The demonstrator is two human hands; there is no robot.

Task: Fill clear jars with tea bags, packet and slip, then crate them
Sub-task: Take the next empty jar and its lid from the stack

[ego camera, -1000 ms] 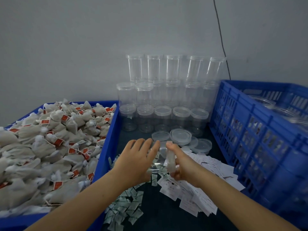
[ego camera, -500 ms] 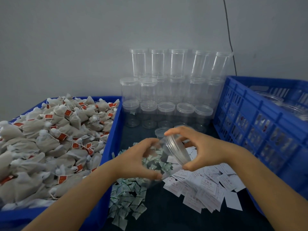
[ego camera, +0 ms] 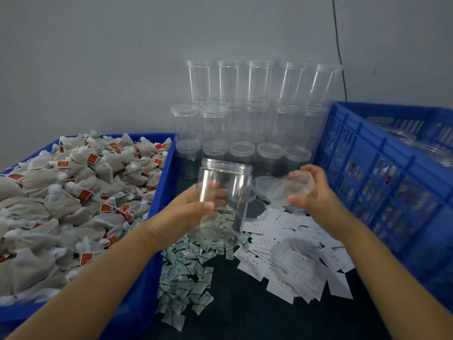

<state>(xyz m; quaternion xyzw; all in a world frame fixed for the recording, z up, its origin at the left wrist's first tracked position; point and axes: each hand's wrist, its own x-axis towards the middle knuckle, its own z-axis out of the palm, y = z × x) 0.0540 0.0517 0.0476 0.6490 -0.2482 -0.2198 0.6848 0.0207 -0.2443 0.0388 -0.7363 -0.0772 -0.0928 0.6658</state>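
**Open jar in one hand, its lid in the other**

At the far left sat a blue bin (ego camera: 137, 303) heaped with tea bags (ego camera: 73, 192), grey-white pouches tied with string and carrying small red tags. Just right of its wall, the left hand (ego camera: 191, 212) gripped a clear jar (ego camera: 221, 200), fingers wrapped around the back of it and the thumb pressed across the front. The jar stood upright and lidless in the air, with nothing inside it. Below it, on the dark table (ego camera: 245, 315), lay a scatter of small green-and-white packets (ego camera: 186, 273). Behind the jar, against the grey wall (ego camera: 98, 57), capped empty jars (ego camera: 245, 123) were stacked in three tiers. A few loose lids (ego camera: 259, 186) lay on the table in front of the stack. Further right, white printed slips (ego camera: 294, 256) spread in a loose pile, touching the packets at their near edge. Above the slips, the right hand (ego camera: 311, 195) pinched a clear lid (ego camera: 291, 190) between thumb and curled fingers, tilted and held well apart from the jar's mouth. At the far right stood a blue slatted crate (ego camera: 382, 182) with clear jars (ego camera: 429, 148) showing over its rim; their contents could not be made out.
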